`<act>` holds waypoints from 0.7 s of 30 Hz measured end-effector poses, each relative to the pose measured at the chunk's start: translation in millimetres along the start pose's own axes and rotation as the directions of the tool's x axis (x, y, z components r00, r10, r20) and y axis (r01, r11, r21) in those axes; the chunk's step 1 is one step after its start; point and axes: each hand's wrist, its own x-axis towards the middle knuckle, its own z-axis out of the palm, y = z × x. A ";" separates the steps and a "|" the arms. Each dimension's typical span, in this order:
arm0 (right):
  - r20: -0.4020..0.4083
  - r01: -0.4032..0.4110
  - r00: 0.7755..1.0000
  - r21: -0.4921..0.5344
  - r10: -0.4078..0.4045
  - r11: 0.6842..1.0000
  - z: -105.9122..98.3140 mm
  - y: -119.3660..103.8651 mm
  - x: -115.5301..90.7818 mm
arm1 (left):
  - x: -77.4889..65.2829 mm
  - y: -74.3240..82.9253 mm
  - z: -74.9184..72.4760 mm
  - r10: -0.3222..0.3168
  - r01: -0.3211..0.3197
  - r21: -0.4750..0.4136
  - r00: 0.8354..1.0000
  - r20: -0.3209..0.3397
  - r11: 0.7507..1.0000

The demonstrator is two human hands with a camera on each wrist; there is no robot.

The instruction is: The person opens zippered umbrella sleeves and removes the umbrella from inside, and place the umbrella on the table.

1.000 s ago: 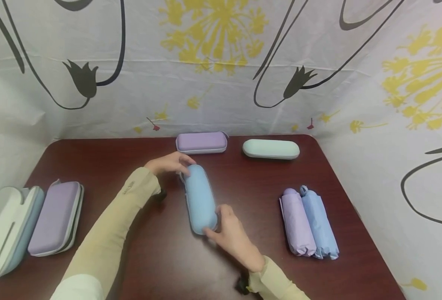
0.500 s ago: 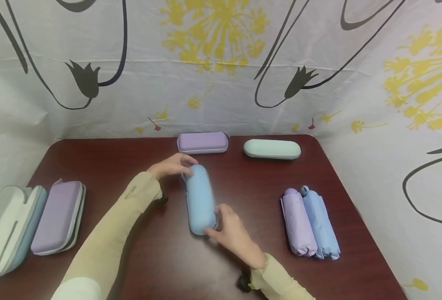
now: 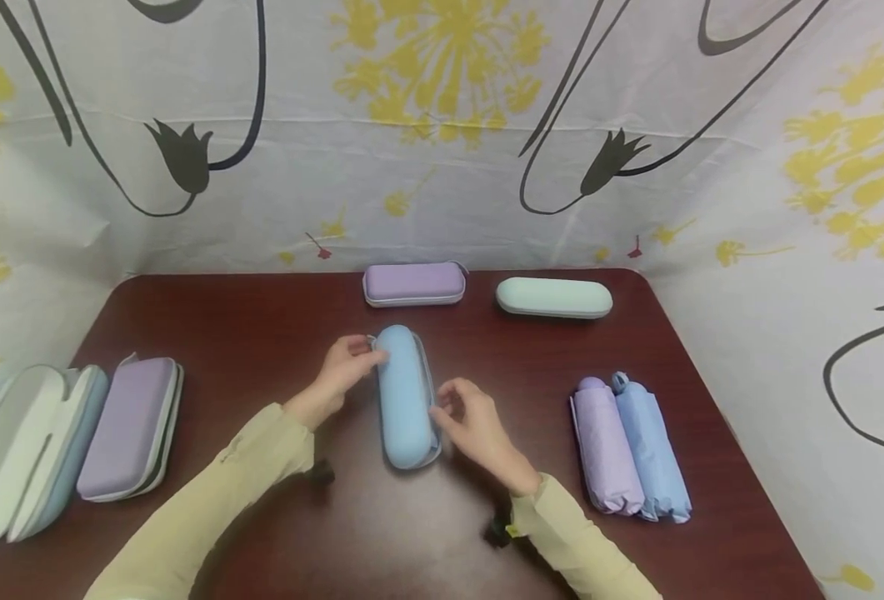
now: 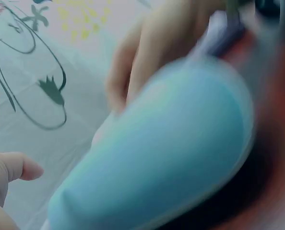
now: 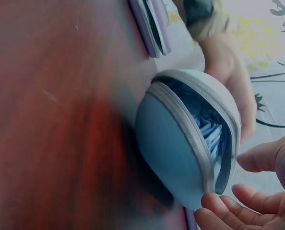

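Observation:
A light-blue hard zip case (image 3: 404, 400) stands lengthwise in the middle of the table. Its grey zip edge faces right and is parted in the right wrist view, with folded blue fabric (image 5: 210, 132) showing inside. My left hand (image 3: 342, 367) is at the case's far left end, thumb toward its top and fingers loosely bent by a small loop. On the right side, my right hand (image 3: 479, 425) has its thumb and fingertips at the zip edge, spread a little apart. In the left wrist view the case (image 4: 157, 143) is blurred and hides much of the work.
A purple case (image 3: 414, 285) and a mint case (image 3: 554, 298) lie along the back edge. Purple (image 3: 606, 446) and blue (image 3: 651, 450) folded umbrellas lie side by side at right. At left are another purple case (image 3: 130, 429) and an opened blue case with pale lining (image 3: 29, 458).
The blue case has turned so its zip edge now shows on the right. My left hand has drawn back toward me, and my right hand has shifted up along the case's side.

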 end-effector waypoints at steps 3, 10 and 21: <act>0.007 0.006 1.000 -0.007 -0.006 1.000 0.3 -2.0 7.1 | -17.6 -1.9 3.3 -0.091 0.096 -0.083 0.994 0.066 0.992; 0.052 0.002 0.999 0.003 -0.003 1.000 -0.6 -8.8 14.4 | -36.0 -5.2 13.9 -0.131 0.138 -0.089 0.988 0.075 0.986; 0.058 0.084 0.995 0.006 -0.084 0.996 -1.1 -11.1 19.6 | -33.5 -8.8 18.8 -0.119 0.121 -0.040 0.992 0.034 0.992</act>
